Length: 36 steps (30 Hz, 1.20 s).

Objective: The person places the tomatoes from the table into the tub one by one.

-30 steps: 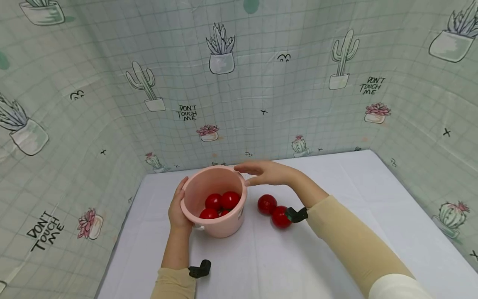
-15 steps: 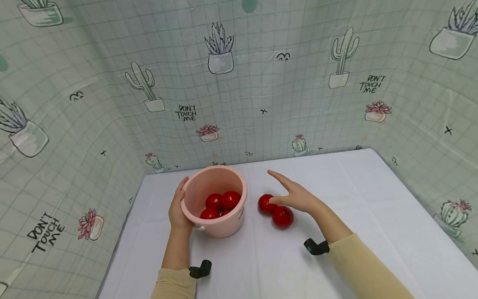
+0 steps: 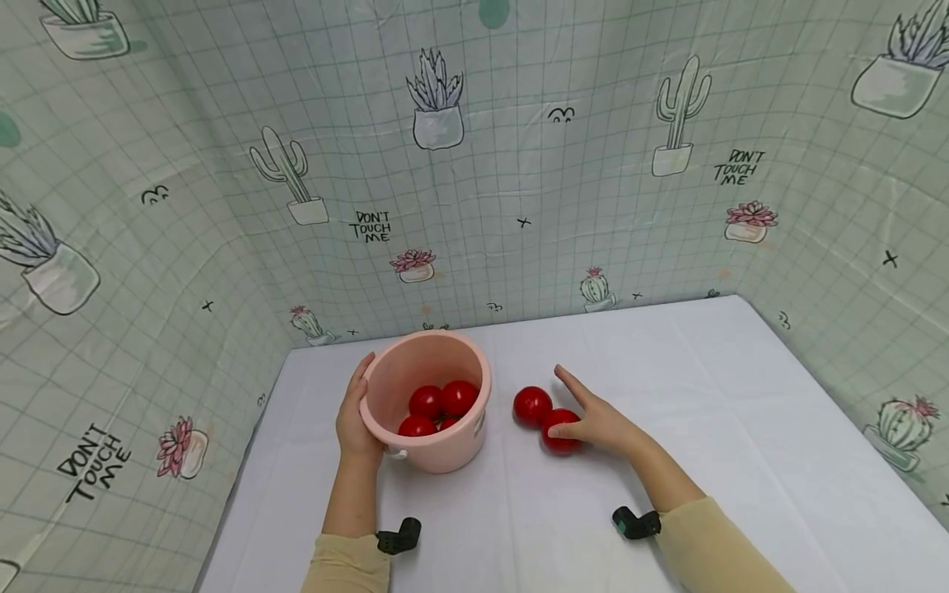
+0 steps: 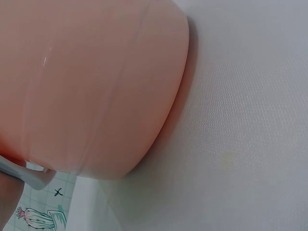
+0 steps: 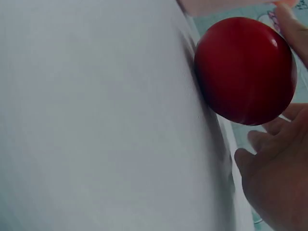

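A pink bucket [image 3: 426, 451] stands on the white-covered table, with several glossy red balls [image 3: 460, 398] inside. My left hand [image 3: 357, 424] holds its left side, the fingers lying along the outer wall up to the rim. On the table to the right of the bucket are two more red balls close together, a farther ball [image 3: 531, 406] and a nearer ball [image 3: 558, 442]. My right hand [image 3: 604, 427] is spread around the nearer ball, thumb in front and index finger pointing away. In the right wrist view that ball [image 5: 245, 72] sits between thumb and fingers, not gripped.
A pale handle [image 4: 33, 175] hangs at the bucket's side. Behind the white tabletop [image 3: 667, 346] rises a green gridded cloth [image 3: 504, 181] printed with cacti, also spanning both sides. A black camera [image 3: 635, 523] is strapped on each wrist.
My right hand has drawn back from the bucket's rim, right and toward me, and come down to the nearer ball. My left hand and the bucket stay in place.
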Motion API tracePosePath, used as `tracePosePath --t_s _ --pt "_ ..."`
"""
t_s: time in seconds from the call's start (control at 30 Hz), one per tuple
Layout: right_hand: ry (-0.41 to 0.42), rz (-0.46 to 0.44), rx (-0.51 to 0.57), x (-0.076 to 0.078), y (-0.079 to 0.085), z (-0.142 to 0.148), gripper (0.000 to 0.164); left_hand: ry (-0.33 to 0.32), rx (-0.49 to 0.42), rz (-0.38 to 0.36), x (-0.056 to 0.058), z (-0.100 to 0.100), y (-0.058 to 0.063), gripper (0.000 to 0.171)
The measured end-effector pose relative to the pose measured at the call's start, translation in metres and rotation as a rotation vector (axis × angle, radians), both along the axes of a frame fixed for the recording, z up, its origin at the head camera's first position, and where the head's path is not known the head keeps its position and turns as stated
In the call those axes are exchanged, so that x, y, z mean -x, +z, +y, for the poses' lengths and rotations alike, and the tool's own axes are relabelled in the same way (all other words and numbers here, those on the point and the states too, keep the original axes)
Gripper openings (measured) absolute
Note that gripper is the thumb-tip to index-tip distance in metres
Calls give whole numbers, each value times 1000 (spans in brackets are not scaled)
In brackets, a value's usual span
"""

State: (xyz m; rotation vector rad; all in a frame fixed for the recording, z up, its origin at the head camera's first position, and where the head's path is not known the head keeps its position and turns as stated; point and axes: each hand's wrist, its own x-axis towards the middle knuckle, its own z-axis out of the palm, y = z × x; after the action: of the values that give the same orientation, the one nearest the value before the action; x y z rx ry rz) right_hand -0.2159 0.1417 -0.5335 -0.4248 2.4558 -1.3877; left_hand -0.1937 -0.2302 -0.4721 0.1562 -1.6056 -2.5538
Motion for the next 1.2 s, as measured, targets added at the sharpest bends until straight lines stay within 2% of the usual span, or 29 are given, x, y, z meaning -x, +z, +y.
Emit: tracePosePath --t_s 0.17,0.33,0.73,0.87,1.03,1.2 --pt "29 3 36 -5 -4 1 107 0 4 -4 0 0 -2 45" --pt "48 2 21 -10 -6 -1 110 4 2 -3 0 0 -2 45" --pt "41 80 -13 -14 -12 2 95 5 2 -11 -1 0 -1 44" --pt "6 98 -26 -12 -9 6 91 6 9 -12 -1 0 -1 44" --pt "-43 108 -24 -6 2 12 81 3 8 -7 -1 0 -1 44" --pt "-27 121 -10 4 15 16 69 -4 17 2 -1 0 -1 44"
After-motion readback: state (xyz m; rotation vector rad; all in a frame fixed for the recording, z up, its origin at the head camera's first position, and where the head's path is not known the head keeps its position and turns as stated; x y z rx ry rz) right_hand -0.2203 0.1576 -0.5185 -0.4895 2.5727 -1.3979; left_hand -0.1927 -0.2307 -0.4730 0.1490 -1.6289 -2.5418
